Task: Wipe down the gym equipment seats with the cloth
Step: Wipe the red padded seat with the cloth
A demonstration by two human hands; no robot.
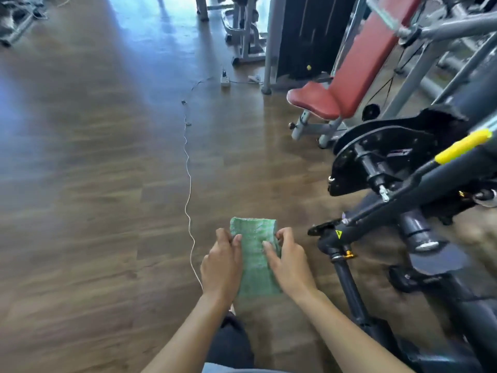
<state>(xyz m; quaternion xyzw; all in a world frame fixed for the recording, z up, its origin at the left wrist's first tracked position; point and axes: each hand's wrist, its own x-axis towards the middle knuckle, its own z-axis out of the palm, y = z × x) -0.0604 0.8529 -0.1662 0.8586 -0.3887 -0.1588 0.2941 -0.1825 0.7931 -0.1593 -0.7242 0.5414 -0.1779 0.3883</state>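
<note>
Green cloth [255, 254] is folded to a narrow strip and held in the air over the wooden floor [94, 184], low in the centre of view. Its long axis runs near to far, and the far end is a rounded fold pointing away from me. The near end drops between my wrists.

Left hand [222, 265]: back of hand up, thumb laid on the cloth's left edge, fingers curled under it. The grip is closed on the cloth. Right hand [289, 262]: same pose mirrored, thumb pressed on top near the middle of the strip, fingers wrapped round the right edge. This grip is also closed on the cloth. Both forearms reach forward from the near edge and converge on the strip.

Red padded seat [313, 99] sits far right, well apart from the cloth, with its red backrest [368, 55] tilted up behind it. A black machine frame [376, 157] stands near right, just beside my right hand, with a yellow handle sleeve [462, 145]. A thin white cable [188, 184] trails along the floor left of the cloth, toward a power strip [224, 78] far off.
</note>
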